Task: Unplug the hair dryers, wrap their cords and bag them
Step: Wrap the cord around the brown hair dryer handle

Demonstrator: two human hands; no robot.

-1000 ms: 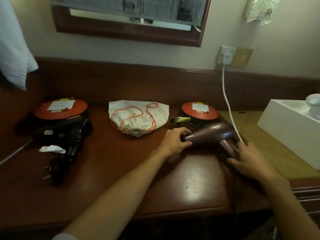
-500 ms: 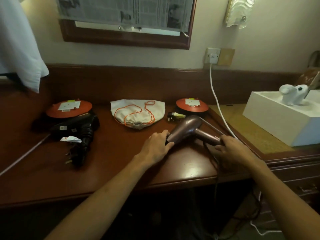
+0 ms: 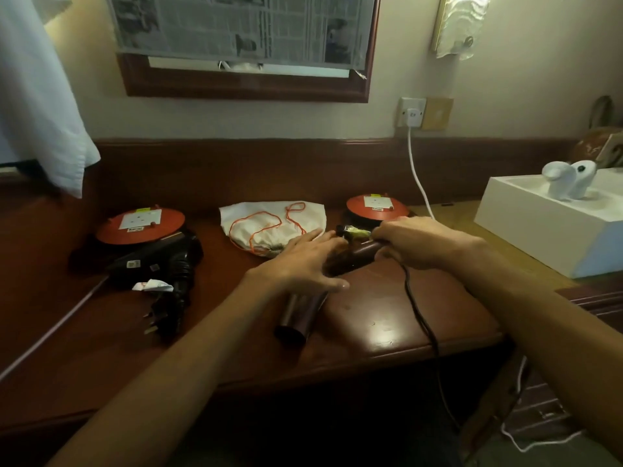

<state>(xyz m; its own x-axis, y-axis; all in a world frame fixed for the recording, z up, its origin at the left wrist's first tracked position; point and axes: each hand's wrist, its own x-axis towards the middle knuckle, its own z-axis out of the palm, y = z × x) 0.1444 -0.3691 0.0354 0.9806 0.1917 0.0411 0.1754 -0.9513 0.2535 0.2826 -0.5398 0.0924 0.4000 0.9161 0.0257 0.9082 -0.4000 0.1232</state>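
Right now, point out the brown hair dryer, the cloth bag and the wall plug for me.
brown hair dryer [image 3: 298,316]: head view, on its barrel near the nozzle.
cloth bag [image 3: 312,214]: head view, on the white fabric, upper right.
wall plug [image 3: 412,114]: head view, on the white plug body.

A newspaper-covered mirror [image 3: 242,45] hangs above the wooden desk [image 3: 387,318]; a white box [image 3: 539,227] sits right.

- Glossy polished wood bench [image 3: 387,318], glare on its front edge.
- Smooth, satin plastic hair dryer [image 3: 298,316] on the bench.
- Matt cloth bag [image 3: 303,215] behind the dryer, orange cord.
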